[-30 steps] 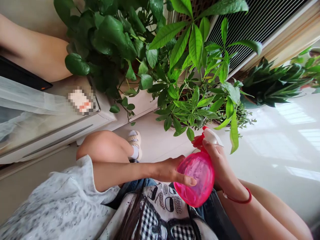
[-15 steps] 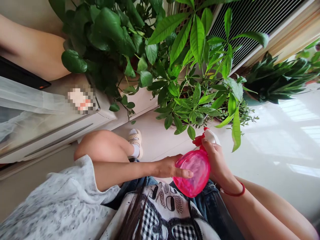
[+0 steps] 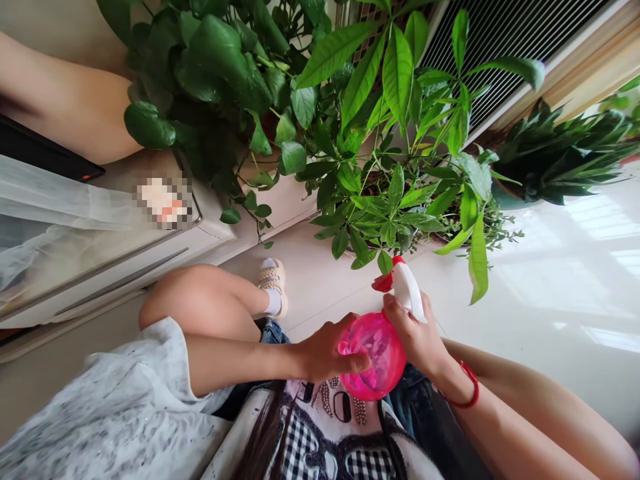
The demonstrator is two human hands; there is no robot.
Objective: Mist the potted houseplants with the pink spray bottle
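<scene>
A translucent pink spray bottle (image 3: 377, 363) with a red and white trigger head is held in front of my lap, tilted with its head up and away from me. My left hand (image 3: 333, 350) wraps the round body from the left, thumb lying across the front. At the bottle's neck, just below the white part of the head, my right hand (image 3: 413, 333) is closed, its thumb on the near side; most of its other fingers are hidden. The red nozzle sits just below the lower leaves of a green potted plant (image 3: 395, 193), slightly apart from them.
A broad-leaved trailing plant (image 3: 220, 73) stands at the back left, beside a white cabinet (image 3: 205, 233) with sheer fabric on it. Spiky plants (image 3: 555, 160) stand at the right, near a dark slatted panel (image 3: 510, 60). Pale glossy floor (image 3: 540, 293) lies below, with my sandalled foot (image 3: 273, 287) on it.
The spray bottle has moved a little left and toward me, carried by both hands. My right hand sits lower at the neck, so more of the white trigger head shows.
</scene>
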